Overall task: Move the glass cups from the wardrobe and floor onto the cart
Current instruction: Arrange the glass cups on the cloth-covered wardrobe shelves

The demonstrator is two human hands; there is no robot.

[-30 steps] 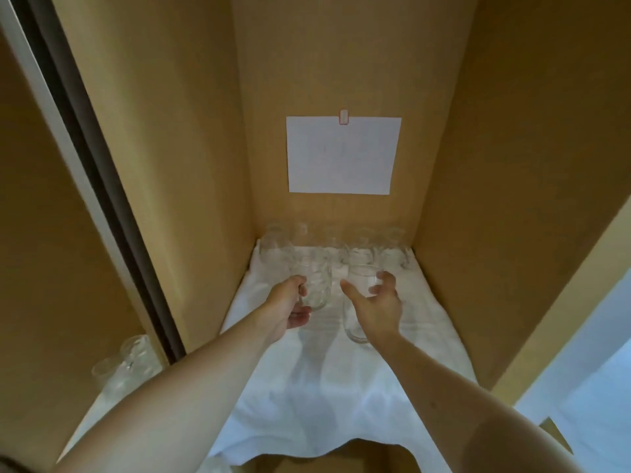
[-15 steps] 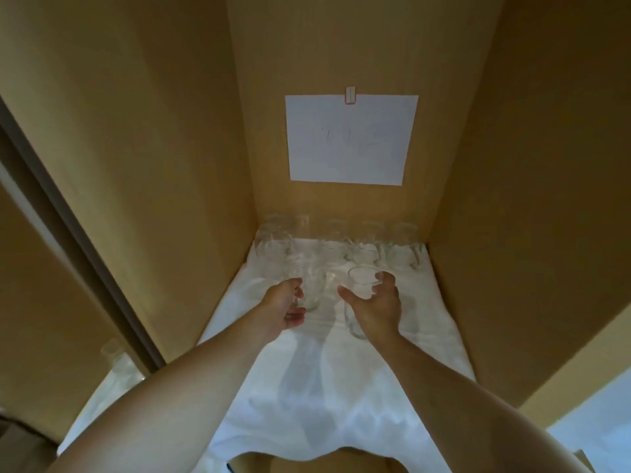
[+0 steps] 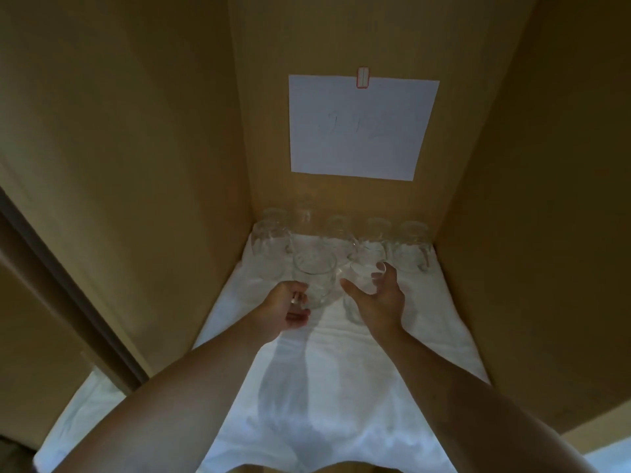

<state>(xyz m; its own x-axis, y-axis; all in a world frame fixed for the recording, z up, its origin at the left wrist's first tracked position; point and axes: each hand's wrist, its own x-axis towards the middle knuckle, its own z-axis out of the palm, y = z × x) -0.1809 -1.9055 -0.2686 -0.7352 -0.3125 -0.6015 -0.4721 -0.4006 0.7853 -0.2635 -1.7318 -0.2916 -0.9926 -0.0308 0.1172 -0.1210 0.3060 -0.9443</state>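
Both my arms reach into a tan wardrobe compartment lined with a white cloth (image 3: pixel 341 387). My left hand (image 3: pixel 285 308) grips the handle of a clear glass cup (image 3: pixel 314 279) that stands on the cloth. Just to the right, my right hand (image 3: pixel 377 297) curls around a second clear glass cup (image 3: pixel 362 278), thumb on its left side and fingers on its right. Behind them, several more clear glass cups (image 3: pixel 375 240) stand in a row along the back wall. The cart is out of view.
A white paper sheet (image 3: pixel 360 128) is clipped to the back wall. The wardrobe's left wall (image 3: pixel 136 165) and right wall (image 3: pixel 529 199) close in the compartment. A dark door frame (image 3: pixel 68 285) runs at the left.
The camera has moved closer and turned left, so the left compartment's cups have left the view. Both hands stay on their two cups in the same spots.
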